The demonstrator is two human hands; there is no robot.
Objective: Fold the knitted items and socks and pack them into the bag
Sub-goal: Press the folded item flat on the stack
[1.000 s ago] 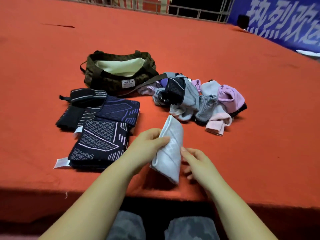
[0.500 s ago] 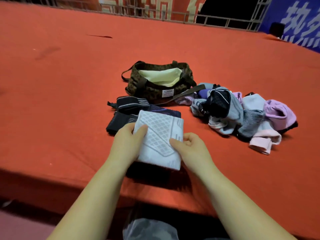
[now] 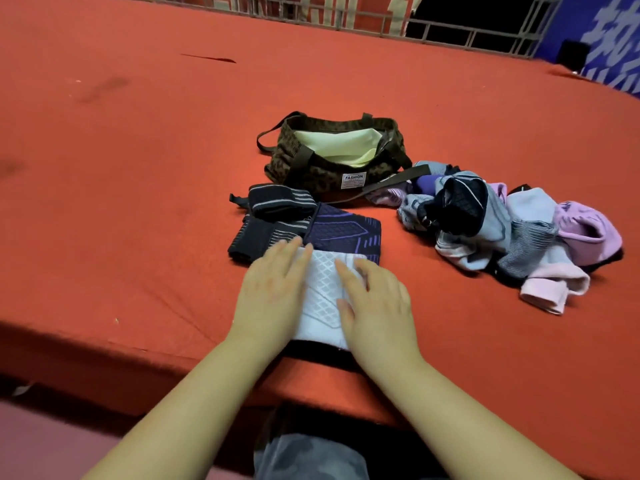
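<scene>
Both hands, left (image 3: 273,289) and right (image 3: 375,303), press flat, fingers released, on a folded white knit (image 3: 323,292), its long axis running away from the person.

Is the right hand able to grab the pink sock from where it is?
Probably yes. The right hand lies flat on the white knit, and only bare red cloth separates it from the pink sock.

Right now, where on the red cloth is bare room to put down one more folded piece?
Bare red cloth lies left of the folded dark stack, and between that stack and the unfolded sock pile. It is crowded before the leopard bag, and where both hands, left and right, press the white knitted piece.
</scene>
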